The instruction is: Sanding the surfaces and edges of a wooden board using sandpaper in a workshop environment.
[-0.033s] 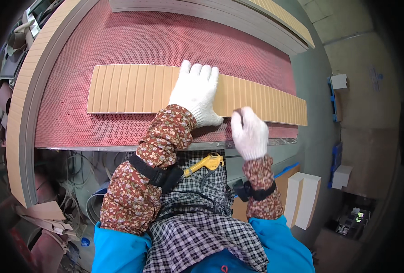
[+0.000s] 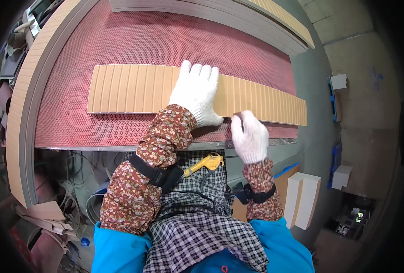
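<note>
A long tan grooved panel (image 2: pixel 129 88) lies flat across a red mesh-patterned work surface (image 2: pixel 165 34). Pressed flat on its middle, fingers together and pointing away from me, is my left hand (image 2: pixel 195 91) in a white knit glove; its thumb reaches past the near edge. My right hand (image 2: pixel 251 139), gloved alike, is at the panel's near edge, right of my left hand. Its thumb and fingers pinch a small dark brown piece (image 2: pixel 238 115), mostly hidden, whose kind I cannot make out.
Stacked grooved panels (image 2: pixel 211 8) stand along the far side, and another stack (image 2: pixel 22 123) at the left. A yellow air gun (image 2: pixel 206 164) hangs below the near edge. White blocks (image 2: pixel 304 200) stand lower right; scrap pieces (image 2: pixel 45 214) lie lower left.
My right hand has shifted slightly toward me with the small brown piece in its pinch. My left hand and the panel have stayed put.
</note>
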A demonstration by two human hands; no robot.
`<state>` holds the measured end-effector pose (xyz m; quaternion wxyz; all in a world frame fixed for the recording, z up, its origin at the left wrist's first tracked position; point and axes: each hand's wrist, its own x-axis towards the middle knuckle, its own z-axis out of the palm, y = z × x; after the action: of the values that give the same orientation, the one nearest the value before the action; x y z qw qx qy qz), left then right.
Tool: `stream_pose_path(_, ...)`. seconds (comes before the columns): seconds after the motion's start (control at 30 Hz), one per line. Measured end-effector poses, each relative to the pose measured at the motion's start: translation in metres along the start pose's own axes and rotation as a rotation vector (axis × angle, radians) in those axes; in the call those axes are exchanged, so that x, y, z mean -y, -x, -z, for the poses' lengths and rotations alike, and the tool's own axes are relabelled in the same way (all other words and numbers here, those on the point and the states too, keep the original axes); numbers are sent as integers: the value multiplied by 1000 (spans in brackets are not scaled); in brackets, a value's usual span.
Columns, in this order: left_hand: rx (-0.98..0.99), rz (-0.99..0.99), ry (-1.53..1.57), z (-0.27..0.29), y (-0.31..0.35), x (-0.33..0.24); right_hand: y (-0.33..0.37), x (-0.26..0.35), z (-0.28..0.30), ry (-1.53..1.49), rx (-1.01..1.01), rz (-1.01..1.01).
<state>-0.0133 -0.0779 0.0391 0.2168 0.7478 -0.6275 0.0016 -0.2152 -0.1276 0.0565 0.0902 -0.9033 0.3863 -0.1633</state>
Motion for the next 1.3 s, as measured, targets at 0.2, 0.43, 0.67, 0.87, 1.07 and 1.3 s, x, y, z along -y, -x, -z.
stream_pose_path(0.2,28,-6,-9,-3,-2,-2,8,16,9,-71,5,-22)
stream_pose_path(0.43,50,6,-4,0,-2,-2,3,15,2,-55,24,-35)
stream_pose_path(0.67,-6,-3,26,-1,0,1,-35,11,-12,-14,17,48)
stream_pose_path(0.87,-16,-21,30,-2,-2,-2,-121,-1,-22,160,150,-13)
stream_pose_path(1.07,11,-14,31,-3,0,1,-120,9,-23,127,172,-84)
stream_pose_path(1.3,16,-2,31,1,0,2,-10,16,-5,18,46,25)
